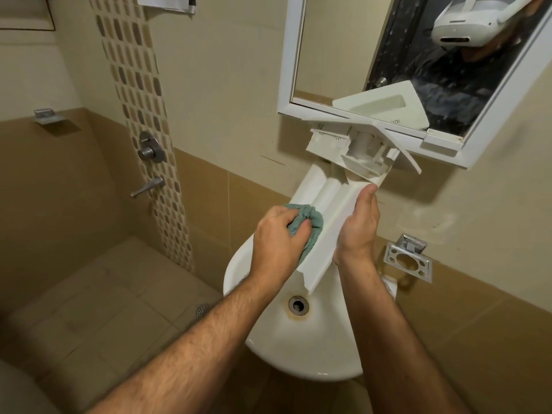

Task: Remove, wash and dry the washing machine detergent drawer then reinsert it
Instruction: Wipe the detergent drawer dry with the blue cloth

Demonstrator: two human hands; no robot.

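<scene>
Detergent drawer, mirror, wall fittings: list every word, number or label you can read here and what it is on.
Reflection of the detergent drawer front in the mirror: small dark marks at its lower right corner, mirrored and too small to read.
White paper on the wall, top edge: no legible print.
Nothing else carries text.

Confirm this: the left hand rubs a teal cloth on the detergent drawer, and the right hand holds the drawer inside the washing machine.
Not quite. In the head view, the right hand holds the detergent drawer over the white sink, not inside a washing machine. The left hand does rub the teal cloth on it.
</scene>
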